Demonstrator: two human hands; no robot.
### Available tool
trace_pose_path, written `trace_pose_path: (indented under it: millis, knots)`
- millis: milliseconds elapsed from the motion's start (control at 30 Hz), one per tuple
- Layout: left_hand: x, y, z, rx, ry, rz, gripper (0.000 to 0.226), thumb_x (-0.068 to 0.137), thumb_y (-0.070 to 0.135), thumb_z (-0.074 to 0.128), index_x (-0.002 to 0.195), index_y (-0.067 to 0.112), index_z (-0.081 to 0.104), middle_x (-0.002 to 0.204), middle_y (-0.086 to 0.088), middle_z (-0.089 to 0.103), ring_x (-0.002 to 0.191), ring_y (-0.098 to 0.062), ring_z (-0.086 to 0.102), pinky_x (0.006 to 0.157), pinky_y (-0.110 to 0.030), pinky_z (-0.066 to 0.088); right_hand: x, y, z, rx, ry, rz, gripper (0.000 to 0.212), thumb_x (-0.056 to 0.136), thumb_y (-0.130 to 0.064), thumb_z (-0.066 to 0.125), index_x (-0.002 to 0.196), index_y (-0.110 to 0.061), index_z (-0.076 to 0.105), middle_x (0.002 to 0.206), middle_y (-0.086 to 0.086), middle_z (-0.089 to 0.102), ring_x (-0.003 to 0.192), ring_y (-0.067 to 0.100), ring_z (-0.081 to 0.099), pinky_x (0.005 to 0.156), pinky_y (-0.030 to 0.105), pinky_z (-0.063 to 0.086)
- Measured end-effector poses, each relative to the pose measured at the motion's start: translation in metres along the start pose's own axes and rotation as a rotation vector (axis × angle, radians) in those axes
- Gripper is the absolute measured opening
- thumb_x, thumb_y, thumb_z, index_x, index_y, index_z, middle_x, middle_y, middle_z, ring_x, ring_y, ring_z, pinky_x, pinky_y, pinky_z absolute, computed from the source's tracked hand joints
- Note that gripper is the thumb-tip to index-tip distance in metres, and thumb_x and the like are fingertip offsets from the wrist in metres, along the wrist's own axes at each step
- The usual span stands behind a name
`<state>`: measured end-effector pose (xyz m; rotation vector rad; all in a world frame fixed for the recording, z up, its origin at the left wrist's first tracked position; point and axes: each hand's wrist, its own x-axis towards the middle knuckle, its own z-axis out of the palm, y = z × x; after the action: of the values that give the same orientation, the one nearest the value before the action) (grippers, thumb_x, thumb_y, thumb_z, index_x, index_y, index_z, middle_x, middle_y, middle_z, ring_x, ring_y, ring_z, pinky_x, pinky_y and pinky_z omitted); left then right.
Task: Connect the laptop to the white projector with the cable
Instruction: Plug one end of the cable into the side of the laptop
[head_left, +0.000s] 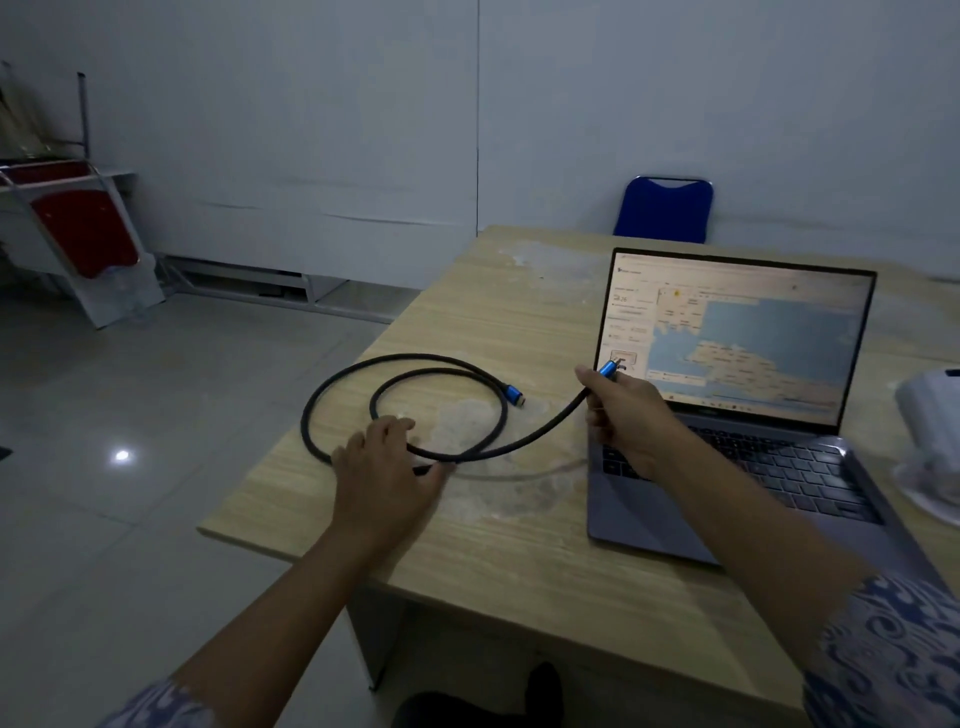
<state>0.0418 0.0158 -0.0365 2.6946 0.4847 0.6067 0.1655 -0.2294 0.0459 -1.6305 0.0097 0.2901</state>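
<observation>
Both forearms reach in from the bottom edge, patterned blue-and-white sleeves at the elbows. Dim room.

Left hand (387, 462): palm down, flat on the wooden table (519, 561), fingers loosely spread, resting on the near arc of the cable (363, 371) loop. Not gripping, just pressing or lying on it; thumb side meets the cable where the strands cross.

Right hand (626, 415): raised above the table in front of the laptop's left edge, wrist turned up, fingers curled closed around the cable just behind one blue plug (609, 368). Plug tip points up and right, seen against the lower-left corner of the screen. Cannot tell if it touches the laptop.

Cable: black, thick, round jacket, blue metal connector shells at both ends. Coiled in roughly two loose loops on the table left of the laptop; one run lifts off the table up to the right hand. The other blue plug (514, 396) lies free on the table at the right side of the loops, between the two hands.

Laptop (727, 415): grey, lid open, screen lit, showing a map page. Sits on the right part of the table.

White projector (930, 441): only a white rounded body at the far right edge of the frame, just right of the laptop, mostly cut off.

Behind the table: blue chair (662, 210) against the pale wall. Far left: red folding chairs (78, 223) leaned up on the tiled floor.
</observation>
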Motion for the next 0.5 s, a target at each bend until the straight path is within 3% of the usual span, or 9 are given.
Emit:
trace_pose_path:
  millis: [133,367,500]
  knots:
    - [0.031,0.022,0.011,-0.031,-0.088,-0.022,0.077,0.08,0.074,0.048,0.135,0.019,0.051,0.14,-0.002,0.052,0.127,-0.029,0.05,0.105,-0.056,0.032,-0.016,0.003,-0.002,0.069,0.024,-0.006,0.021,0.094,-0.034,0.067,0.086,-0.016,0.059,0.069,-0.001,0.053,0.055,0.012,0.049,0.051,0.028,0.037]
    - [0.038,0.017,0.03,-0.091,-0.016,0.112,0.073,0.076,0.067,0.055,0.127,0.015,0.059,0.136,-0.013,0.056,0.128,-0.039,0.05,0.106,-0.057,0.036,-0.037,0.013,-0.011,0.022,-0.001,-0.046,0.033,0.092,-0.039,0.068,0.109,-0.011,0.069,0.084,-0.001,0.069,0.065,0.009,0.062,0.062,0.028,0.043]
    - [0.023,0.017,0.024,-0.123,-0.041,0.244,0.065,0.078,0.056,0.064,0.132,0.02,0.054,0.144,-0.009,0.046,0.141,-0.03,0.037,0.118,-0.054,0.02,-0.044,0.013,-0.013,0.029,0.059,-0.088,0.035,0.093,-0.037,0.068,0.104,-0.003,0.067,0.076,0.003,0.064,0.048,0.002,0.056,0.045,0.014,0.043]
